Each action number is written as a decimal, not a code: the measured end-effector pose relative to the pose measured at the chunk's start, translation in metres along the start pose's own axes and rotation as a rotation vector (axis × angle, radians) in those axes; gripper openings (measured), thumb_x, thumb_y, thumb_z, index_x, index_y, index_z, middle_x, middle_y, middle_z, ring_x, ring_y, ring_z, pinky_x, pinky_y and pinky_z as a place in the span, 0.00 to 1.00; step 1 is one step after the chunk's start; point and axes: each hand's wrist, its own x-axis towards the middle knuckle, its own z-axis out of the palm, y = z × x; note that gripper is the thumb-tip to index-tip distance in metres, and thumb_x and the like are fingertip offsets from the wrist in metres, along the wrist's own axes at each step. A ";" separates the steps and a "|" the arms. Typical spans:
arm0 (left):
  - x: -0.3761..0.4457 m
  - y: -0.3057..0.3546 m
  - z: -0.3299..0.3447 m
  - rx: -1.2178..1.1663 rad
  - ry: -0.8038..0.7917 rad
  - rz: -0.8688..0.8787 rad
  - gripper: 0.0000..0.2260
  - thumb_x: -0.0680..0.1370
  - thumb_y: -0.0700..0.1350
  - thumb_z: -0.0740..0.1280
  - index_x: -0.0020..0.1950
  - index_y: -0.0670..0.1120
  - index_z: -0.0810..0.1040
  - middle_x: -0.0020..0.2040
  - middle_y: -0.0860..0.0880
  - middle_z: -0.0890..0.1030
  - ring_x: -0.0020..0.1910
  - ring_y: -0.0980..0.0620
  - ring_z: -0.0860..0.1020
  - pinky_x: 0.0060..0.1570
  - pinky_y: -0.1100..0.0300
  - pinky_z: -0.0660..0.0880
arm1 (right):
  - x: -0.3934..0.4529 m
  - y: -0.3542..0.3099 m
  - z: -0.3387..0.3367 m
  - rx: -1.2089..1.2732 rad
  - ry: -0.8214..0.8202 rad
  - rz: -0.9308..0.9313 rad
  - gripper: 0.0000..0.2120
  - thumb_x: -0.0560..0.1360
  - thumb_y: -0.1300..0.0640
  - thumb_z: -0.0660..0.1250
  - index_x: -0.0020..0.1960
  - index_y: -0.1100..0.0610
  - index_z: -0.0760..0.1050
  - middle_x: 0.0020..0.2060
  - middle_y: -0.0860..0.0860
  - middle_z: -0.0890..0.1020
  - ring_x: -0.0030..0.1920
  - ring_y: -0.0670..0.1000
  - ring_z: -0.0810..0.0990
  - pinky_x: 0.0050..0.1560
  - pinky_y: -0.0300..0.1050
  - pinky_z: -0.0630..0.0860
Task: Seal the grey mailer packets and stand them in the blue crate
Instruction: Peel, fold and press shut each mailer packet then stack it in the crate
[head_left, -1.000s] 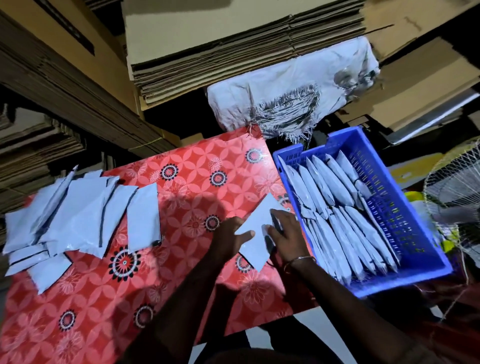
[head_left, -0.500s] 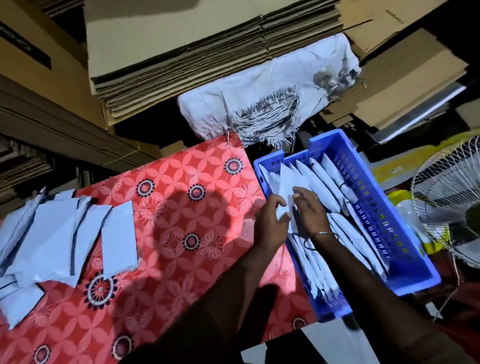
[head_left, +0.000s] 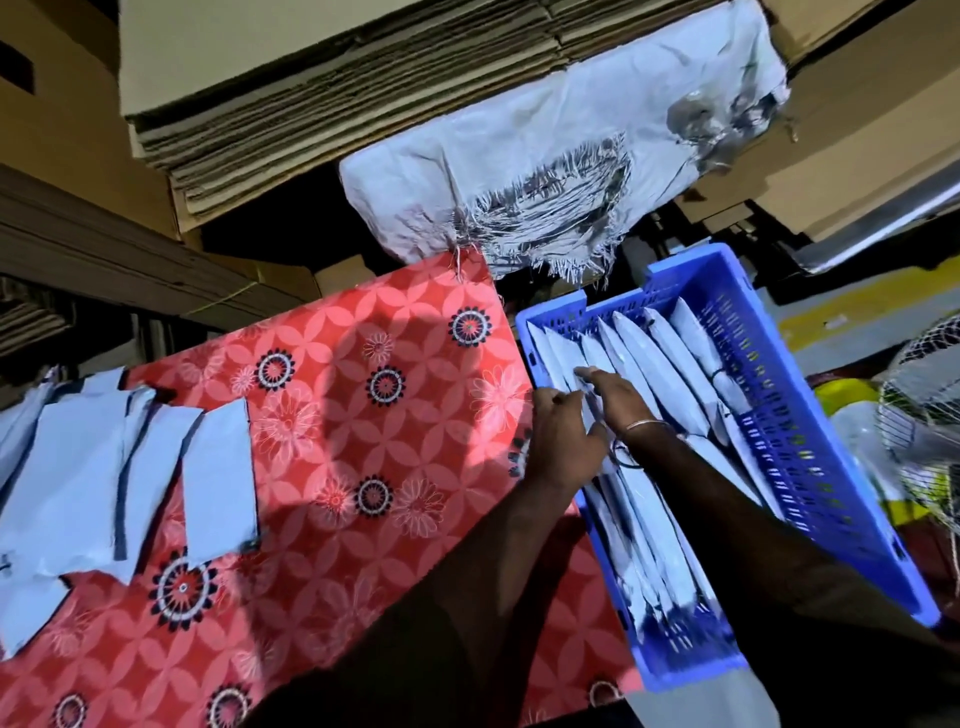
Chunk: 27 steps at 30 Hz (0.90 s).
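- My left hand (head_left: 563, 439) and right hand (head_left: 615, 395) pinch one flat grey plastic mailer packet (head_left: 589, 410) at the near-left rows inside the blue slotted plastic crate (head_left: 810, 441).
- Unsealed grey mailers (head_left: 218, 467) lie left of the crate.

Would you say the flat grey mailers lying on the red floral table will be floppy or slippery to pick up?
The flat grey mailers are probably floppy: they look thin and lie limp, overlapping. Likely light, since they appear unfilled. Their smooth surface may slide on the glossy red floral table.
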 end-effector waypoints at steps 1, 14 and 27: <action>0.002 -0.001 -0.001 -0.002 -0.008 -0.003 0.18 0.76 0.41 0.70 0.66 0.40 0.79 0.62 0.40 0.72 0.57 0.40 0.78 0.60 0.52 0.73 | 0.003 0.003 0.002 0.027 0.016 0.026 0.21 0.81 0.70 0.57 0.73 0.65 0.70 0.71 0.63 0.73 0.71 0.61 0.72 0.72 0.47 0.63; -0.027 -0.045 -0.056 -0.256 0.079 0.092 0.16 0.75 0.40 0.67 0.61 0.44 0.83 0.55 0.48 0.81 0.54 0.47 0.83 0.58 0.51 0.79 | -0.040 -0.077 0.017 0.373 0.287 -0.181 0.19 0.76 0.43 0.59 0.51 0.52 0.84 0.48 0.52 0.85 0.52 0.52 0.82 0.58 0.47 0.76; -0.190 -0.236 -0.220 -0.520 0.476 -0.192 0.12 0.73 0.46 0.67 0.53 0.57 0.83 0.51 0.52 0.85 0.46 0.52 0.83 0.45 0.56 0.78 | -0.133 -0.174 0.227 -0.156 -0.154 -0.679 0.12 0.79 0.53 0.62 0.53 0.54 0.83 0.49 0.51 0.86 0.50 0.52 0.83 0.51 0.48 0.77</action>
